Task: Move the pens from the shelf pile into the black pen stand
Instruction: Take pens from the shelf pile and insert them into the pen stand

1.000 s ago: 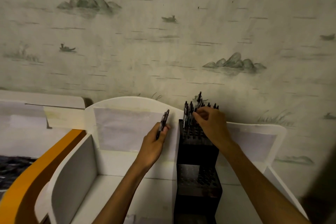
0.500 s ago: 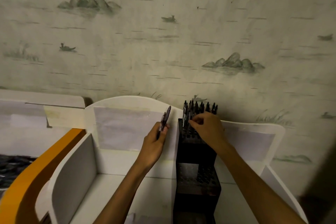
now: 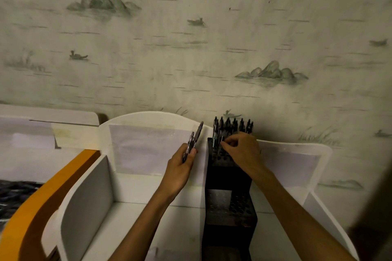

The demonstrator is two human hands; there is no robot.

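Two pens (image 3: 194, 141) gripped mid-barrel in my left hand (image 3: 180, 167), light, stiff, slippery; right hand (image 3: 241, 150) pinches one into the black pen stand (image 3: 228, 176).

A white shelf (image 3: 131, 224) with upright dividers carries the black pen stand (image 3: 229, 193) directly.
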